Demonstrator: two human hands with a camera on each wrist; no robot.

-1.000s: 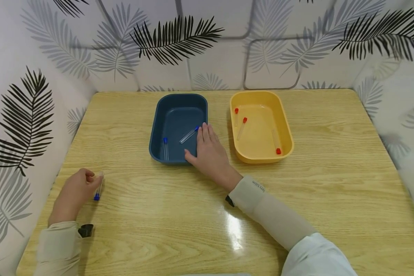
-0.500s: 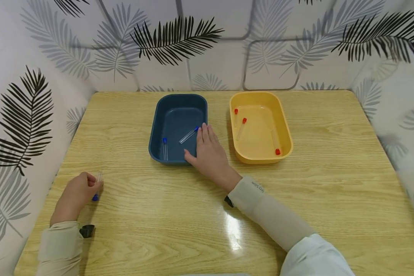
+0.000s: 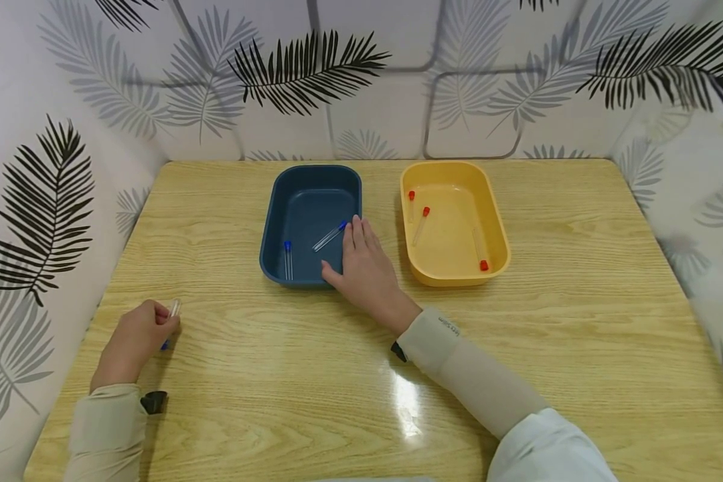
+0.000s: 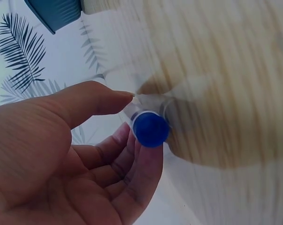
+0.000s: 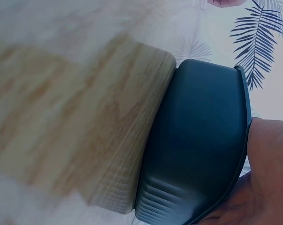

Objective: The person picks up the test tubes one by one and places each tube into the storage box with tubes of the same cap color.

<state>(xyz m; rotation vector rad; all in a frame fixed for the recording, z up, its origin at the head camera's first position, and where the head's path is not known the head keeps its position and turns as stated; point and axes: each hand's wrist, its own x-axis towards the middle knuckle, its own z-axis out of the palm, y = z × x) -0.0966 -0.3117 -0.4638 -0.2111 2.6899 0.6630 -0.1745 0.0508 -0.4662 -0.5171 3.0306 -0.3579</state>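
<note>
My left hand is at the left of the table, pinching a clear test tube between thumb and fingers. Its blue cap points towards the camera in the left wrist view; the tube's middle is hidden by the fingers in the head view. My right hand rests with straight fingers along the right rim of the dark blue bin, its thumb held apart near the front corner. Inside that bin lie two blue-capped test tubes, one at the front left and one slanting near my fingertips.
To the right stands a yellow bin holding three red-capped test tubes, such as the slanted red-capped tube. Both bins stand towards the back of the wooden table. A leaf-patterned wall covering rises behind the table.
My left fingers have closed on the blue-capped test tube and shifted slightly to the right, covering more of it. The right hand and both bins have stayed in place.
</note>
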